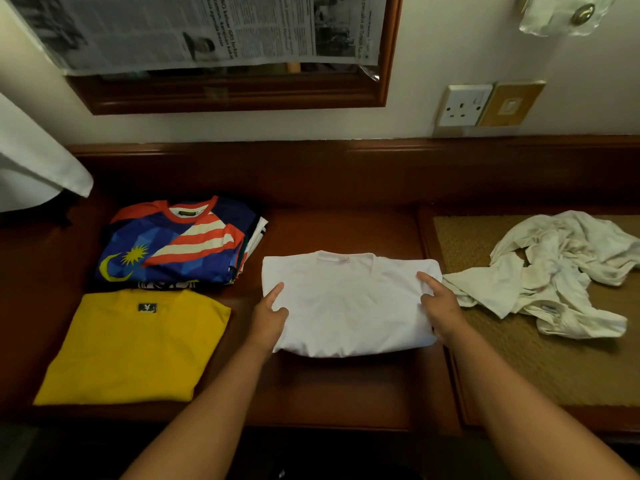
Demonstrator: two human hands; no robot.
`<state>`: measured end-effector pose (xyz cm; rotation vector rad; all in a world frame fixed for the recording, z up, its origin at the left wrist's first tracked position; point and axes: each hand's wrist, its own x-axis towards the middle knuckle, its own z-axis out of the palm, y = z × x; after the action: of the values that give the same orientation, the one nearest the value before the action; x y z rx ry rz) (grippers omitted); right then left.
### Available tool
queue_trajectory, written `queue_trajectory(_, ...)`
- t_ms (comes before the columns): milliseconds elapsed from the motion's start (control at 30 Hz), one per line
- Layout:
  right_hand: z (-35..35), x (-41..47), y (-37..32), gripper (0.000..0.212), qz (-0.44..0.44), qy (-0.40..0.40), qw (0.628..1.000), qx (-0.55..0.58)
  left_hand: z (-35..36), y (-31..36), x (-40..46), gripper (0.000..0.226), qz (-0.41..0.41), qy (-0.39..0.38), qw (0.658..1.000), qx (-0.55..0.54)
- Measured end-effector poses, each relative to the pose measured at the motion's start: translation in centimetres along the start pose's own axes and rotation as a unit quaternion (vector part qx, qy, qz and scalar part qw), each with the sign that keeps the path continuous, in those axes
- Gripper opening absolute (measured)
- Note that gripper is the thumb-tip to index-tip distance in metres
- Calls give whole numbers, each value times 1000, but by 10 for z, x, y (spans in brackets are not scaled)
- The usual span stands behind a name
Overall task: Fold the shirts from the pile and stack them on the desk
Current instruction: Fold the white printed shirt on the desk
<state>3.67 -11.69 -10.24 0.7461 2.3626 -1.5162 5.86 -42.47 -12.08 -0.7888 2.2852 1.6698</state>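
Observation:
A folded white shirt (349,306) lies in the middle of the brown desk (339,389), collar away from me. My left hand (268,315) grips its left edge, thumb on top and fingers tucked under. My right hand (441,306) grips its right edge the same way. At the left lies a folded yellow shirt (135,344). Behind it a folded blue, red and white flag-print shirt (173,244) tops a small stack. To the right a crumpled off-white shirt pile (561,271) rests on a woven mat (540,362).
A wood-framed mirror (235,95) covered with newspaper hangs on the wall behind. A wall socket (464,105) sits to its right. A white cloth (31,161) hangs at the far left. The desk has a raised back rail (346,161).

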Motion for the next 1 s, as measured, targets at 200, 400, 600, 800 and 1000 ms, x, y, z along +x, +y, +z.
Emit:
queue_trajectory(200,5,-34,-9,54,-30,-12,999,30,-28,-7,-31,54,28,30,999,-17)
queue_trajectory(400,22,-62,-19,53,-59,-27,997,40,-54,-9,-58,54,35,40,996,-71)
queue_trajectory(600,48,-84,-27,51,-66,-51,996,34,-94,-21,-67,57,37,60,994,-80)
queue_trajectory(800,98,-109,-47,52,-66,-56,996,36,-151,-41,-61,58,47,78,994,-66)
queue_trajectory(1000,166,-141,-74,54,-55,-65,996,41,-225,-62,-43,56,42,83,995,-42)
